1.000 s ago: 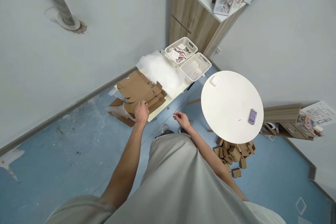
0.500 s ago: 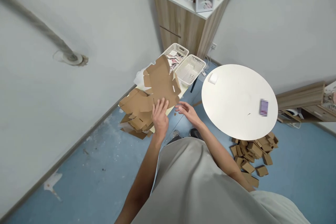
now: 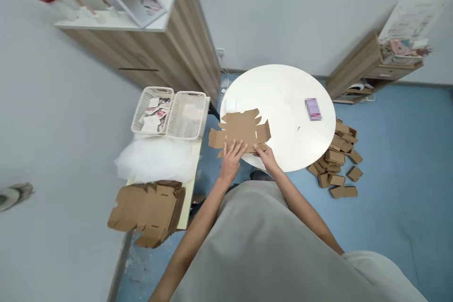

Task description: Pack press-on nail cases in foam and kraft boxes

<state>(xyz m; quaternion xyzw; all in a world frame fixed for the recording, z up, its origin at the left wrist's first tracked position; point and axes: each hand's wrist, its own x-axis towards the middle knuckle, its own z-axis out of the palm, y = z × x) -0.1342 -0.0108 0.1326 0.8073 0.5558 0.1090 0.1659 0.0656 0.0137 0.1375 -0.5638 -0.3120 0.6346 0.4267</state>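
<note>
A flat, unfolded cardboard box [image 3: 242, 125] with side flaps lies over the near left edge of the white round table [image 3: 279, 89]. My left hand [image 3: 231, 163] grips its near edge, the fingers stretched over the top face. My right hand [image 3: 267, 158] pinches the same edge further right, thumb on top and fingers partly hidden underneath. The side flaps stand slightly bent up at the left and right ends. A stack of the same flat cardboard boxes [image 3: 146, 207] lies on the pale side table to the left.
Two white baskets [image 3: 187, 115] stand on the side table, the left one with printed papers. Beside them lies a white translucent plastic bag [image 3: 155, 158]. Several folded small boxes [image 3: 336, 158] are heaped on the floor at right. A blurred purple item [image 3: 313, 109] lies on the round table.
The cardboard box has come off the stack and moved right to the round table. My right hand, free before, now grips it too. The view has turned right.
</note>
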